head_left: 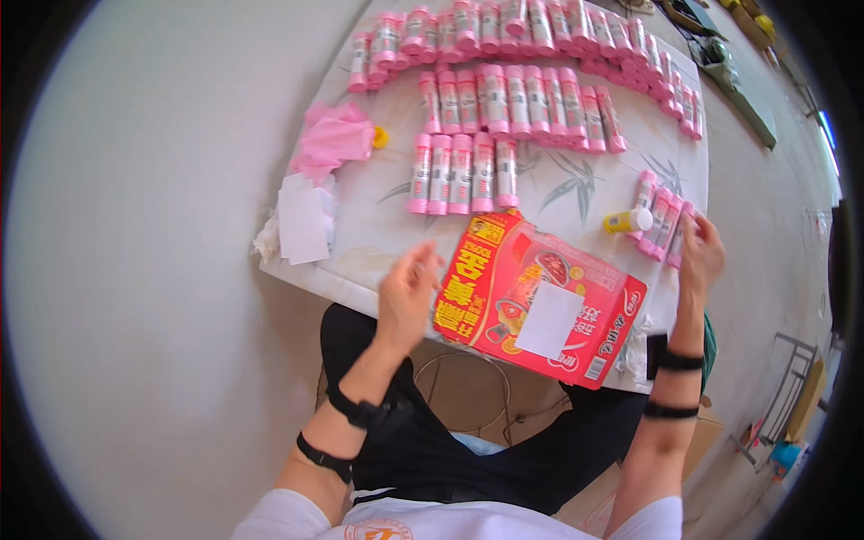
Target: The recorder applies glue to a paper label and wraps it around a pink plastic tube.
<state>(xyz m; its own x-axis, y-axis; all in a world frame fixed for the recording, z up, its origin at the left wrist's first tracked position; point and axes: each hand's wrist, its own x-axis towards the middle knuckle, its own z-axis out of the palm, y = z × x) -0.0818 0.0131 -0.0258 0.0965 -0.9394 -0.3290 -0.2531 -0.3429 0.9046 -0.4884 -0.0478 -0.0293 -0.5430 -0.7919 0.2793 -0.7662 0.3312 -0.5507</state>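
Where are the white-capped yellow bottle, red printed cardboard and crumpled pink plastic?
White-capped yellow bottle (618, 223), head view: yellow body.
Red printed cardboard (500, 292), head view: left part.
Crumpled pink plastic (331, 141), head view: middle.

The person (490, 479) is wearing a white short-sleeved T-shirt (486, 522), which is bearing an orange print (376, 531), and black trousers (562, 445). Two black straps (326, 457) are encircling the left forearm (337, 432), the upper one carrying a dark module (364, 414). Two black bands (670, 410) are encircling the right forearm (677, 387), with a black block (657, 357) adjoining.
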